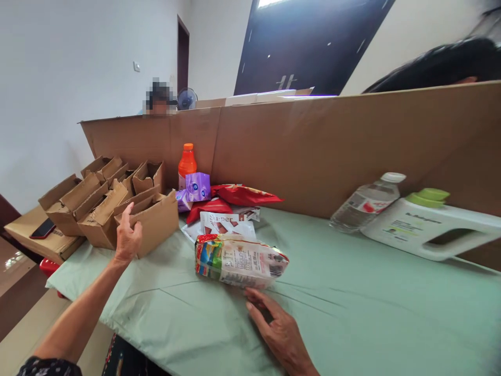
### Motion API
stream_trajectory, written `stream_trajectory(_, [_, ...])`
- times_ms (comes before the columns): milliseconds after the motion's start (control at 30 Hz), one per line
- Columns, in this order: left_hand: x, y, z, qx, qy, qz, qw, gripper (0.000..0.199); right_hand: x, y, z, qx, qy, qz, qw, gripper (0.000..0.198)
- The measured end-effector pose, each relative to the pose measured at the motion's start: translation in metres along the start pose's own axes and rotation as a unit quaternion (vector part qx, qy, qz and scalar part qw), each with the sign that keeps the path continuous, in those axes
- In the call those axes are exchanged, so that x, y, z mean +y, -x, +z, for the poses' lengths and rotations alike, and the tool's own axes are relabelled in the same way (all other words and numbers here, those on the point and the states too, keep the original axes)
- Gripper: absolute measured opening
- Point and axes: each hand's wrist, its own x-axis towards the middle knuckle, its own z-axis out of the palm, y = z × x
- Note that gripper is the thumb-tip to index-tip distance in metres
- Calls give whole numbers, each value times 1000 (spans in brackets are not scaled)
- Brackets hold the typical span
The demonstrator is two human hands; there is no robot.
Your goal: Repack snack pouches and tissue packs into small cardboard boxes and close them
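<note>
The left hand point(127, 239), left of centre, is raised at the near box point(158, 228), its index finger and thumb spread apart with nothing gripped between them; whether the finger actually touches the cardboard is hard to tell from this angle. The right hand point(279, 326), at the lower centre of the frame, has thumb and fingers apart too, fingertips right at the lower edge of a printed packet point(242, 261). That packet lies on its side at the centre of the frame, on the pale green cloth point(352, 313).

Just above it lie white pouches point(230, 227) (one lettered "Super"), then red packets point(246, 195) and purple packs point(198, 186), with an orange bottle point(188, 163) standing upright behind them. More small open-topped boxes point(60, 216) crowd the left side of the frame, and a phone point(43, 228) rests on a flat carton point(23, 223) at the far left. At the right, a clear bottle point(366, 207) leans beside a white jug point(407, 230) with a green cap, both tilted, before a long cardboard panel point(293, 156). Beyond the panel, upper left of centre, another person point(158, 99) shows next to a fan point(187, 98).
</note>
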Motion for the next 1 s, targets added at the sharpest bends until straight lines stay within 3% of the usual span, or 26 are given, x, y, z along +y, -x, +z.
stream_trajectory(233, [26,38,-68,21,34,-35,999,45,7,4,0,-6,45,-48,998,39])
stream_trajectory(467, [38,75,-113,70,153,-112,979,38,-13,2,-4,-28,-8,3,1000,43])
stream_trajectory(533, [40,90,-118,44,205,-104,972,29,-19,0,-4,-30,-32,24,999,42])
stream_trajectory(633, [47,114,-120,-64,253,-55,964,17,-25,-3,-5,-29,-54,40,997,40])
stream_trajectory(733, [62,132,-115,-141,258,16,956,18,-28,-3,-5,-31,-70,54,996,36])
stream_trajectory(867, [89,141,-105,-190,267,99,940,22,-37,2,-13,-33,-94,78,992,35])
stream_trajectory(1000, [105,142,-93,-215,272,131,929,24,-55,10,-34,-22,-123,86,988,36])
